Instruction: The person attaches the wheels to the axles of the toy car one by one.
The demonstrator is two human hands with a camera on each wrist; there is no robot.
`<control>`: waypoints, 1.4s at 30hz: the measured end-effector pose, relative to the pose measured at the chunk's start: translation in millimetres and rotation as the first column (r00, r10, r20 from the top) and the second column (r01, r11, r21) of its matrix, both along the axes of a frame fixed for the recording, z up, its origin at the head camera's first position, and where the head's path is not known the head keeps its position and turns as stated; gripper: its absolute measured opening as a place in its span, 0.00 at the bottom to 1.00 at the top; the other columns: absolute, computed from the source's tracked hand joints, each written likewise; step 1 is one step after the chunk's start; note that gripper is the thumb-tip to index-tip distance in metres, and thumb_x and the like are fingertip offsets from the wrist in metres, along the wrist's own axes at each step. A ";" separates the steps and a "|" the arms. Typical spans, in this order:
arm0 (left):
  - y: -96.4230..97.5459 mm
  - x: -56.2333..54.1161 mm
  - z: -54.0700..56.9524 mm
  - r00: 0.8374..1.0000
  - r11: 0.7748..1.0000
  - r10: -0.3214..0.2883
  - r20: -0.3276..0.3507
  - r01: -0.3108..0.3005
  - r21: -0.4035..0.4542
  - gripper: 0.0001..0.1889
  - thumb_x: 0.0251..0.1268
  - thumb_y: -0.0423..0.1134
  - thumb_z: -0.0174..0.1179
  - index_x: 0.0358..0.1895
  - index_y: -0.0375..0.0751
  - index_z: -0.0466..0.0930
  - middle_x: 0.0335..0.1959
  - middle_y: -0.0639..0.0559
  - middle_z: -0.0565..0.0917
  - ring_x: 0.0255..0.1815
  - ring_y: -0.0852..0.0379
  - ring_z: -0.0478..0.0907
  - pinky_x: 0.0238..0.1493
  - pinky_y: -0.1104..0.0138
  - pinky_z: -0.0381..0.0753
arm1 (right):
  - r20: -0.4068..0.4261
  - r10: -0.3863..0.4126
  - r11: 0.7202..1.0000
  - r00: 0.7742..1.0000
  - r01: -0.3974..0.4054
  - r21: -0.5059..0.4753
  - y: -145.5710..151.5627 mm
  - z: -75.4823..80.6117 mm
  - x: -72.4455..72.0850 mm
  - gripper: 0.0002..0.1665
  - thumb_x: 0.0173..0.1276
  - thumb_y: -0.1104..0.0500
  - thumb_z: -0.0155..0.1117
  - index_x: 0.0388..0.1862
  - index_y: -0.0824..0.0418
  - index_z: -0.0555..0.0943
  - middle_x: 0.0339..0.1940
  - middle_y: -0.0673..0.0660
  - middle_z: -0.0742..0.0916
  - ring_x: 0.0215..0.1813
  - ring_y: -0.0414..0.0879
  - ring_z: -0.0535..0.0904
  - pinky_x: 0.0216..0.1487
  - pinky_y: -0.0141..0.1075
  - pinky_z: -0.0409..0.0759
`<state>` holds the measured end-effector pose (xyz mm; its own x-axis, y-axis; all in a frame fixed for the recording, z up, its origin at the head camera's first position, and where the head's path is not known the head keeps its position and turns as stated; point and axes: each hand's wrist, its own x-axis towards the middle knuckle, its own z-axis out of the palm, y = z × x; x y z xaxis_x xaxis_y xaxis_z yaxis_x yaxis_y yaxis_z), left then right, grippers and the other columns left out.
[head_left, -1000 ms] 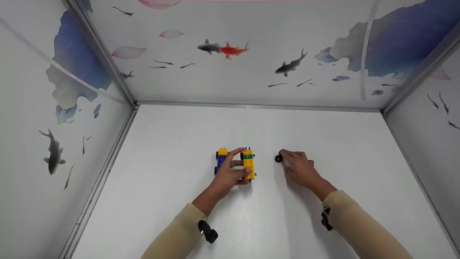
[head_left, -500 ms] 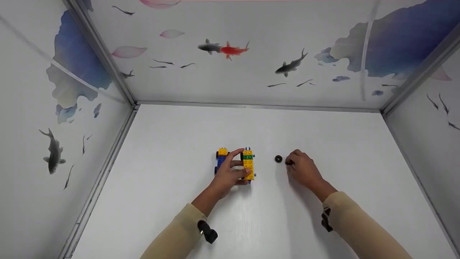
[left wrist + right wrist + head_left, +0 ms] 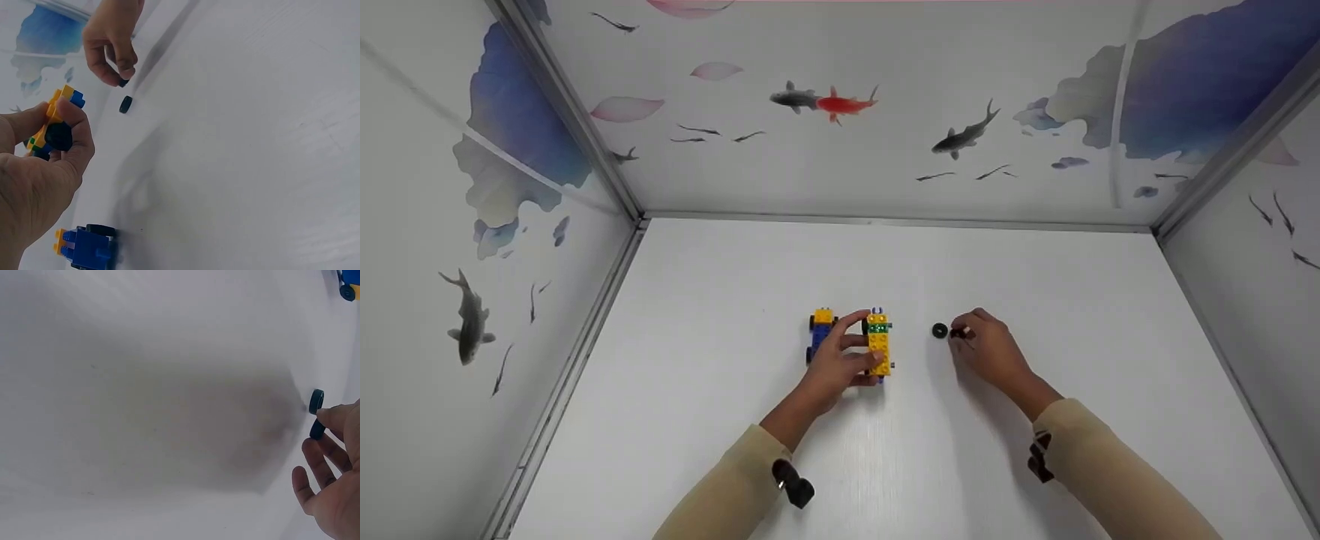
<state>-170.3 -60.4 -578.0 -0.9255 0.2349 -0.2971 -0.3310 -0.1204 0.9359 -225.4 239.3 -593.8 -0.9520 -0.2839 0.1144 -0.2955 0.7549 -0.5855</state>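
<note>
My left hand (image 3: 832, 371) grips a toy car (image 3: 878, 345) of yellow bricks with a green row, thumb on one side and fingers on the other. Black wheels show on its left side, one of them a wheel (image 3: 58, 136) near my fingertips in the left wrist view; bare axle ends stick out on its right. My right hand (image 3: 994, 349) pinches a small black wheel (image 3: 318, 430) between thumb and fingers. A second loose black wheel (image 3: 940, 331) lies on the white table just left of those fingertips.
A second toy car (image 3: 822, 335), blue and yellow with black wheels, stands on the table left of my left hand. White walls printed with fish and lotus leaves enclose the table (image 3: 720, 285) at the back and both sides.
My right hand drew back to the right from the loose wheel with another wheel in its fingers, then shifted slightly left again. My left hand and the car have stayed in place.
</note>
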 end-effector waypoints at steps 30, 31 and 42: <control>3.5 1.6 -5.3 1.000 1.000 0.016 -0.006 -0.017 -0.019 0.38 0.78 0.35 0.70 0.83 0.70 0.68 0.70 0.41 0.80 0.56 0.47 0.89 0.51 0.59 0.95 | 0.043 0.121 0.970 0.992 -0.109 -0.217 -52.3 29.5 8.3 0.19 0.75 0.65 0.76 0.62 0.57 0.89 0.56 0.58 0.89 0.57 0.54 0.92 0.63 0.55 0.91; 4.0 1.7 -5.0 1.000 1.000 0.015 -0.007 -0.015 -0.017 0.38 0.78 0.35 0.70 0.84 0.69 0.68 0.70 0.41 0.80 0.56 0.47 0.89 0.51 0.59 0.95 | 0.047 0.123 0.969 0.991 -0.110 -0.219 -53.1 29.8 8.6 0.18 0.75 0.65 0.76 0.62 0.57 0.89 0.56 0.58 0.89 0.57 0.54 0.92 0.63 0.56 0.91; 7.3 4.2 -4.2 1.000 1.000 -0.008 -0.023 0.008 -0.011 0.39 0.79 0.34 0.69 0.85 0.70 0.67 0.70 0.42 0.80 0.56 0.48 0.89 0.50 0.61 0.94 | 0.032 0.157 0.960 0.987 -0.145 -0.239 -61.1 30.1 12.7 0.18 0.77 0.65 0.74 0.63 0.57 0.89 0.57 0.57 0.91 0.59 0.51 0.93 0.68 0.52 0.88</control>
